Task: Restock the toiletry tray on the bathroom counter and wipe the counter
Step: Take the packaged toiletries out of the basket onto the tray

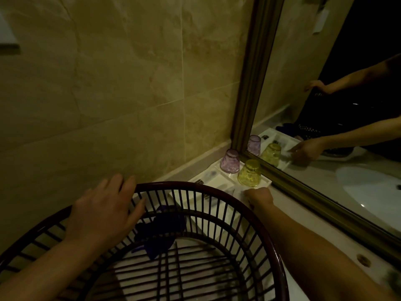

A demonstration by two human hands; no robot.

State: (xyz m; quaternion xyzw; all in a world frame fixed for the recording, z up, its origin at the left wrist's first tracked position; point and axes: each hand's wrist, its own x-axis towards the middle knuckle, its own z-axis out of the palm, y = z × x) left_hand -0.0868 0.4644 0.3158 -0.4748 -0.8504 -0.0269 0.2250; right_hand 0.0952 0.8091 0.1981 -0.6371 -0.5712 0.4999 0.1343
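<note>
the toiletry tray (225,180) sits on the counter (303,216) in the far corner, just beyond the basket (195,185). its long axis seems to run along the tiled wall (108,83), from the mirror (325,105) back toward the near left. the right hand (259,196) is at the tray's near right edge, knuckles curled away, so i cannot tell if it pinches anything. the left hand (104,205) rests on the basket rim, fingers straight and spread. a purple cup (230,161) and a yellow cup (249,172) stand inverted at the tray's far end. a blue cloth (160,227) lies in the basket.
</note>
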